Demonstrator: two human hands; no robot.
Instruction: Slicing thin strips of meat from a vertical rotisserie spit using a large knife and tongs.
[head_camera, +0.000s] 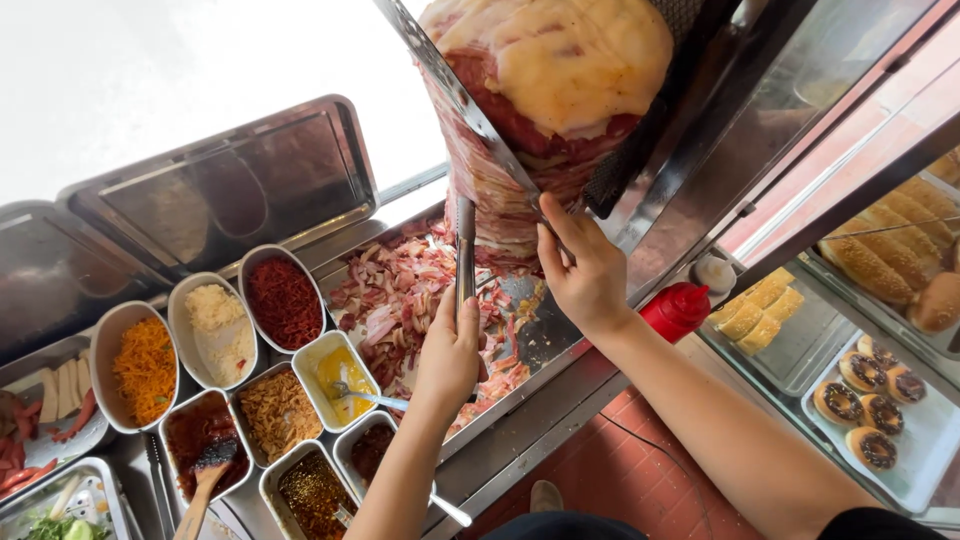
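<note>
Meat stack (545, 90): pale yellow-cream top, pink-red layers with white streaks below. Long knife (460, 95): silver, dark speckled edge. Tongs (465, 265): silver steel. Shavings (400, 295) on tray (560, 345): pink, red, white mixed; tray grey steel. Squeeze bottle (678, 308): bright red. Tubs: orange shreds (146, 368), white crumbs (218, 318), dark red flakes (284, 300), yellow sauce (345, 372), golden-brown fried bits (278, 412), dark brown sauce (200, 440). Bread rolls (890, 245): golden brown. Doughnuts (868, 405): tan rings, dark brown glaze, on white tray. Floor tiles (630, 475): red-pink. Sleeve (880, 525): black.

No packages, labels, signs, screens.
</note>
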